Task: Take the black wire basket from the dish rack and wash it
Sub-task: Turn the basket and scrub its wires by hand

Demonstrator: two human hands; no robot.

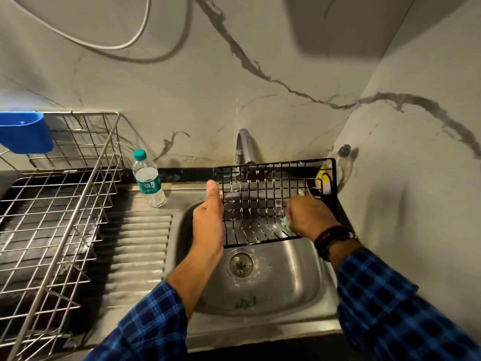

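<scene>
Basket [273, 199], black wire grid, held tilted above the sink [291, 290]; white suds beaded along many wires, back wall standing up in front of the tap [243, 144]. It spans the gap between both sets of fingers.

Left hand [208, 220]: clamped on the basket's left edge, thumb straight up along the near side, other fingers wrapped behind the wire and mostly hidden.

Right hand [309, 217]: fingers curled tight round a pale green scrubber [285, 223], pressing it on the floor wires at the basket's right end.

Count: one basket, one scrubber, two hands. One plastic bottle [148, 178], teal cap, stands left of the left thumb, apart from it. One steel dish rack [52, 204] further left, one blue holder [23, 131] hooked on its back rim
</scene>
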